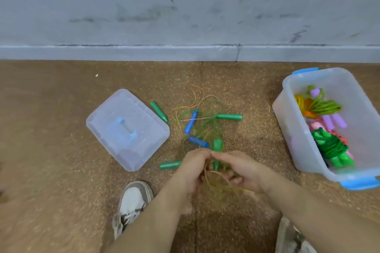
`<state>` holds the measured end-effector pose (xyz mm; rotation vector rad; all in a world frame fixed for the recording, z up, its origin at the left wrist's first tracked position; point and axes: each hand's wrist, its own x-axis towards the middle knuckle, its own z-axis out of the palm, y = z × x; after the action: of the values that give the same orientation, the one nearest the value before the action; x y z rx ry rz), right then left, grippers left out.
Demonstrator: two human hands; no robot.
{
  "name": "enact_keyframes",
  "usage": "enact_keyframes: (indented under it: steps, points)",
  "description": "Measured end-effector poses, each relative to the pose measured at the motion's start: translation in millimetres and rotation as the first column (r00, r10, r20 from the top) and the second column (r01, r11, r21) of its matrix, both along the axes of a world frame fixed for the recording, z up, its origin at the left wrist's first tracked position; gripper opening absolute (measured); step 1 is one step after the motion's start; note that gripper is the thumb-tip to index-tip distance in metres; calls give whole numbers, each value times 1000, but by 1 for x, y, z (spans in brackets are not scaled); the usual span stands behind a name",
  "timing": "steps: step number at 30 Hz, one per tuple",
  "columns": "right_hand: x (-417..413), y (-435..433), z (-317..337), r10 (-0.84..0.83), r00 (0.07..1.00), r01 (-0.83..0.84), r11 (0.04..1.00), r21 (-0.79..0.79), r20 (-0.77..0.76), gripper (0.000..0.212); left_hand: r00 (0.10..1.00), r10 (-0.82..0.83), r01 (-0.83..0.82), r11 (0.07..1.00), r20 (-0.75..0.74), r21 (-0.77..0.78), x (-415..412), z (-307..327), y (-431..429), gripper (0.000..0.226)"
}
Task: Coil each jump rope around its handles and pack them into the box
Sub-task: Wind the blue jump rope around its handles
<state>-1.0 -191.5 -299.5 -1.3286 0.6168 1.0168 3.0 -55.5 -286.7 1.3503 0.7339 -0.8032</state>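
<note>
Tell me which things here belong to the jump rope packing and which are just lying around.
Job: left hand and right hand gripping a green-handled rope; tangled ropes; storage box with coiled ropes; lid.
Lying about: sneaker, white scrap.

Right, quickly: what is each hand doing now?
Left hand: fingers curled round the thin rope.
Right hand: pinching the green handle.
</note>
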Motion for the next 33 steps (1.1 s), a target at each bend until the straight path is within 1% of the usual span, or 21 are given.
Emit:
enact_keyframes:
  steps: [1, 3, 4, 5, 7, 8, 9, 11, 12, 14, 16, 17, 18, 20, 22, 23, 25, 26, 28, 29, 33]
  points:
    - [6, -3, 22, 80, 995, -77, 996, -53, 53, 31, 999, -43, 43, 999, 31, 13, 9, 14, 2, 18]
    - [20, -8, 72, 239, 956, -201, 956, -212, 173, 25, 978, -170, 163, 985, 119, 60, 25, 50, 4, 18]
    - [28, -11, 99, 315, 919, -240, 924, -298, 236, 23, 955, -252, 238, 966, 156, 106, 33, 71, 6, 17]
    - [34, -12, 126, 394, 871, -271, 883, -382, 294, 27, 924, -332, 308, 940, 188, 146, 40, 94, 9, 17]
    - [43, -16, 181, 502, 780, -270, 809, -523, 374, 39, 846, -467, 424, 882, 258, 207, 52, 149, 17, 15]
    - [45, -17, 210, 519, 747, -239, 792, -561, 415, 43, 807, -510, 459, 859, 299, 226, 55, 178, 22, 12]
    - [45, -17, 239, 507, 725, -193, 799, -569, 465, 46, 769, -537, 474, 843, 347, 254, 57, 206, 29, 11]
    - [41, -15, 294, 400, 698, -67, 862, -503, 593, 51, 702, -541, 430, 841, 464, 329, 54, 256, 42, 15]
    - [36, -14, 321, 330, 670, -4, 897, -441, 665, 44, 683, -506, 370, 862, 527, 347, 52, 279, 49, 15]
    - [23, -9, 371, 172, 573, 109, 953, -283, 801, 23, 643, -415, 239, 907, 644, 346, 44, 318, 61, 11]
    - [9, -4, 408, -55, 470, 229, 972, -61, 881, 15, 583, -363, 143, 926, 726, 349, 33, 349, 71, 10]
    - [1, -1, 423, -158, 426, 273, 961, 40, 891, 18, 545, -359, 106, 926, 758, 362, 25, 364, 76, 11]
    - [-4, 0, 428, -222, 405, 301, 949, 100, 887, 20, 512, -372, 74, 917, 774, 391, 20, 369, 79, 10]
    - [-14, 3, 425, -241, 422, 346, 934, 90, 874, 17, 460, -387, -32, 892, 799, 451, 14, 369, 85, 4]
    - [-23, 6, 411, -162, 459, 367, 930, -20, 874, 17, 414, -398, -146, 859, 819, 492, 9, 362, 94, 8]
    - [-26, 7, 402, -84, 479, 354, 929, -105, 874, 16, 401, -445, -185, 816, 801, 547, 7, 359, 97, 10]
    - [-22, 5, 383, 117, 534, 281, 909, -307, 837, 16, 373, -567, -270, 692, 735, 670, 5, 360, 100, 11]
    - [-20, 5, 374, 220, 561, 232, 884, -406, 798, 16, 349, -590, -304, 663, 728, 684, 2, 363, 99, 12]
    - [-14, 5, 363, 380, 581, 141, 823, -550, 719, 16, 258, -588, -345, 685, 767, 641, -3, 369, 94, 14]
    - [-12, 6, 358, 425, 590, 110, 800, -590, 686, 16, 219, -577, -351, 706, 787, 615, -4, 372, 90, 13]
    - [-2, 9, 351, 494, 578, 90, 752, -652, 650, 21, 113, -477, -343, 805, 872, 484, -4, 376, 77, 17]
